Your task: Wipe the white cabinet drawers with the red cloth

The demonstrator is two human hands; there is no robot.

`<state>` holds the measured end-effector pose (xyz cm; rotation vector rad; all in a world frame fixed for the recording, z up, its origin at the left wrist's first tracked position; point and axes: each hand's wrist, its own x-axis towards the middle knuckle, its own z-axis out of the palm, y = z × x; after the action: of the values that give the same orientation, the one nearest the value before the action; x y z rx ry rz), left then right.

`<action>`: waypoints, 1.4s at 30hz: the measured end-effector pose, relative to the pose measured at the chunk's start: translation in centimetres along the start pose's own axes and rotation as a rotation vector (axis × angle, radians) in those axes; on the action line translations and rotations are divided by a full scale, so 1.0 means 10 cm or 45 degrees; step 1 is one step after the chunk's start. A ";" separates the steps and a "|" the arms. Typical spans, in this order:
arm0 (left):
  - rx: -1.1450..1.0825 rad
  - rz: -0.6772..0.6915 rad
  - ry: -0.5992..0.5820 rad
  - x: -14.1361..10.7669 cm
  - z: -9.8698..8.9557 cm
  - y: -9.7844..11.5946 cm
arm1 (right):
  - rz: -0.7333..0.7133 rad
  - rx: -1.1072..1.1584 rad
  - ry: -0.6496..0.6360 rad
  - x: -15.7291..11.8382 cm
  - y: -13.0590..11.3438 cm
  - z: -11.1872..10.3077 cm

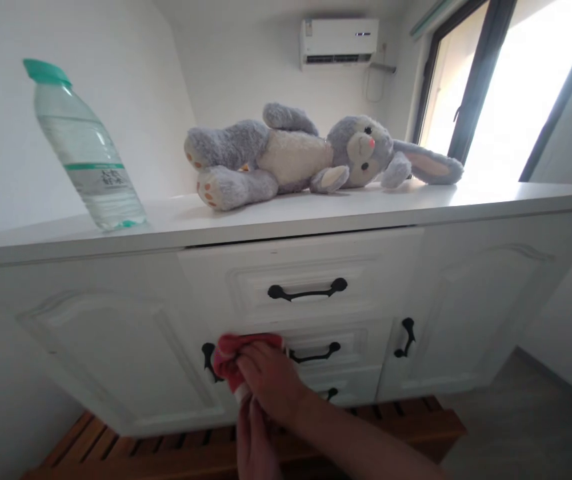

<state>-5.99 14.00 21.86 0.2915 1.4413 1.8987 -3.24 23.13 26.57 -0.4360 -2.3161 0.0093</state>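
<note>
A crumpled red cloth (pixel 231 350) with a pale edge is bunched up in front of the white cabinet, beside the left door's black handle (pixel 209 360). Over the cloth lies my right hand (pixel 271 380), its fingers curled around it. Just below, my left hand (pixel 255 427) is closed at the cloth's lower pale end, its fingers partly hidden by the right hand. Close to the right hand is the black handle (pixel 316 353) of the middle drawer, its left end covered by the cloth and hand.
On the white cabinet top (pixel 176 223) stand a water bottle (pixel 91 160) with a green cap and a grey plush rabbit (pixel 296 157) lying on its side. Other black handles jut out from the top drawer and right door. Below is a slatted wooden bench (pixel 406 423).
</note>
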 end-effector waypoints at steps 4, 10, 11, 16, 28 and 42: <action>0.251 0.222 0.133 0.15 -0.05 0.29 | -0.219 -0.173 -0.196 0.27 0.03 0.25; 0.556 0.360 -0.233 -0.13 0.53 0.30 | 0.025 -0.270 0.052 -0.40 0.37 -0.31; 0.596 0.371 -0.347 -0.23 0.68 0.23 | 0.050 -0.314 0.125 -0.61 0.49 -0.48; 0.598 0.316 -0.992 -0.74 1.41 -0.11 | 0.164 -0.549 0.370 -1.56 1.07 -1.34; 0.522 -0.113 -0.972 -0.49 1.21 -1.00 | 0.348 -0.464 0.102 -2.45 1.15 -0.58; 0.748 0.069 -0.101 0.69 -0.39 -0.03 | 0.176 -0.286 -0.112 -0.55 0.07 0.97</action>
<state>-13.03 15.70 18.63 0.6762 1.9264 1.4439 -6.21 23.26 15.79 -0.7212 -2.3785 -0.1687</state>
